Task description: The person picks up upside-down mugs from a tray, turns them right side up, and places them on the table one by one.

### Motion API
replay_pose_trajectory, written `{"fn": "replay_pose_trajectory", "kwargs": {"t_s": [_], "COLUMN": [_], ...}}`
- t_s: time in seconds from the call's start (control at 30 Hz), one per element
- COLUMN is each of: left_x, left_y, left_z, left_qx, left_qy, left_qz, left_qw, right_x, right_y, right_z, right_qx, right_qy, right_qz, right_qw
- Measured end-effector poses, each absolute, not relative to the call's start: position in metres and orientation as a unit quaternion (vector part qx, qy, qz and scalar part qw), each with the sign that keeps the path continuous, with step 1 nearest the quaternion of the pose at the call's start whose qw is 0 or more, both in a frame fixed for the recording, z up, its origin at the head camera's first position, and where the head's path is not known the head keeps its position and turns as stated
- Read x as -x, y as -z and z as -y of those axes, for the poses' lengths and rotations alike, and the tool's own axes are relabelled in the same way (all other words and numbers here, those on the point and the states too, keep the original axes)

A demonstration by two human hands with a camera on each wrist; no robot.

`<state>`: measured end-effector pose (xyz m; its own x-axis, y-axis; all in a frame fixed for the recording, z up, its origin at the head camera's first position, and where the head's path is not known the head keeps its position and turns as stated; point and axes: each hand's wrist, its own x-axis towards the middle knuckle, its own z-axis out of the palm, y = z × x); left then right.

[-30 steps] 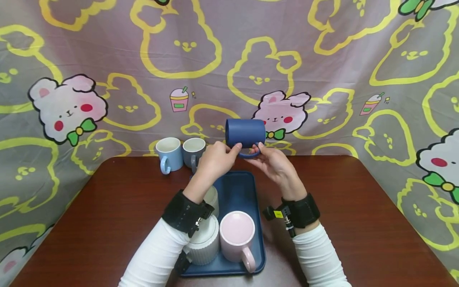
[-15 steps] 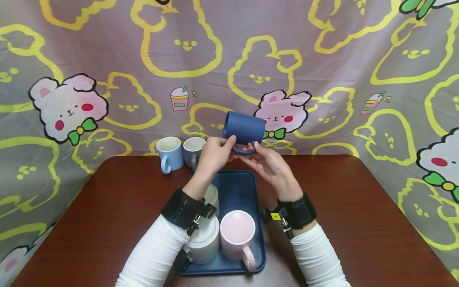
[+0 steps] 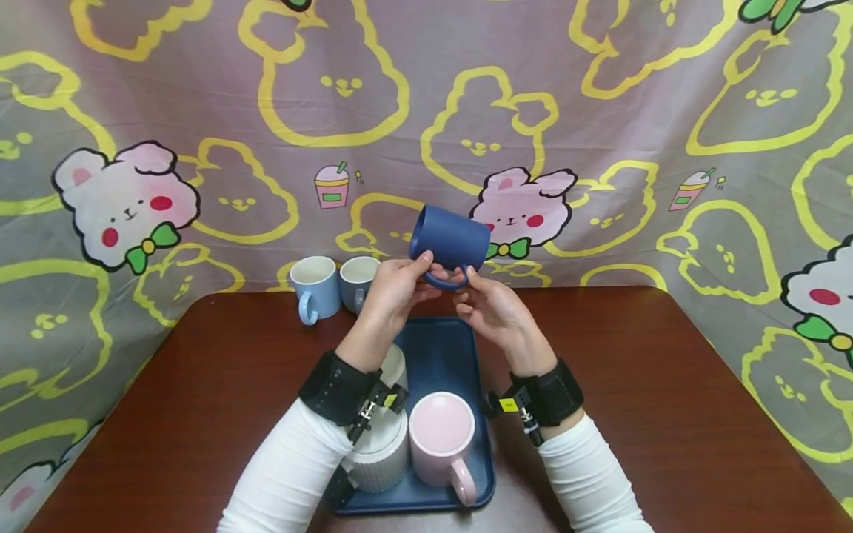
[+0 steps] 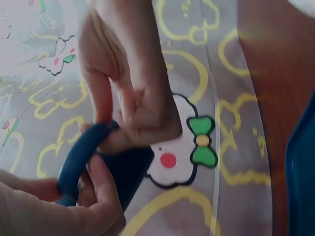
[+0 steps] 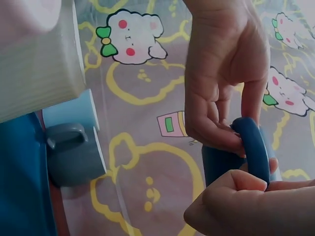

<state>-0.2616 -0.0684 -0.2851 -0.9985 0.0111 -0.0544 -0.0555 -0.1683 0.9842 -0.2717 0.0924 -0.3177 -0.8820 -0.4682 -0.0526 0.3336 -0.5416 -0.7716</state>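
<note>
A dark blue mug (image 3: pixel 450 237) is held in the air over the far end of the tray, lying on its side with its mouth to the left and slightly raised. Its handle (image 4: pixel 74 162) hangs underneath. My left hand (image 3: pixel 393 292) pinches the handle near the rim end, thumb on the near side and fingers beneath. At the base end my right hand (image 3: pixel 496 311) pinches the same handle between thumb and curled fingers. The right wrist view shows both hands meeting on the handle (image 5: pixel 256 152); most of the mug body is covered there.
A blue tray (image 3: pixel 443 337) bears an upside-down pink mug (image 3: pixel 442 426) and two ribbed white cups (image 3: pixel 380 444), partly behind my left wrist. Upright light blue (image 3: pixel 316 285) and grey (image 3: pixel 356 281) mugs stand at the back left, near the patterned curtain (image 3: pixel 373 96).
The mug has tilted, its mouth end rising, and has shifted slightly left. My left fingers have moved further under the handle, and my right fingers have drawn back from beneath the mug.
</note>
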Motion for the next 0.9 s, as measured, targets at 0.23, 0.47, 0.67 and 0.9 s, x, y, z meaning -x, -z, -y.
{"fn": "replay_pose_trajectory", "kwargs": {"t_s": [0.23, 0.47, 0.67, 0.9], "left_x": [0.26, 0.259, 0.257, 0.259], "left_y": [0.284, 0.281, 0.278, 0.276], "left_z": [0.062, 0.057, 0.055, 0.053], "left_qx": [0.038, 0.016, 0.026, 0.049], "left_qy": [-0.842, -0.849, -0.856, -0.861], "left_qz": [-0.538, -0.527, -0.516, -0.506], "left_qw": [0.03, 0.02, 0.021, 0.011], "right_x": [0.273, 0.275, 0.276, 0.278], "right_y": [0.32, 0.32, 0.321, 0.323], "right_z": [-0.091, -0.09, -0.09, -0.089], "right_qx": [0.077, 0.088, 0.083, 0.074], "right_qy": [0.891, 0.886, 0.892, 0.893], "right_qz": [-0.367, -0.371, -0.353, -0.342], "right_qw": [0.254, 0.265, 0.271, 0.283]}}
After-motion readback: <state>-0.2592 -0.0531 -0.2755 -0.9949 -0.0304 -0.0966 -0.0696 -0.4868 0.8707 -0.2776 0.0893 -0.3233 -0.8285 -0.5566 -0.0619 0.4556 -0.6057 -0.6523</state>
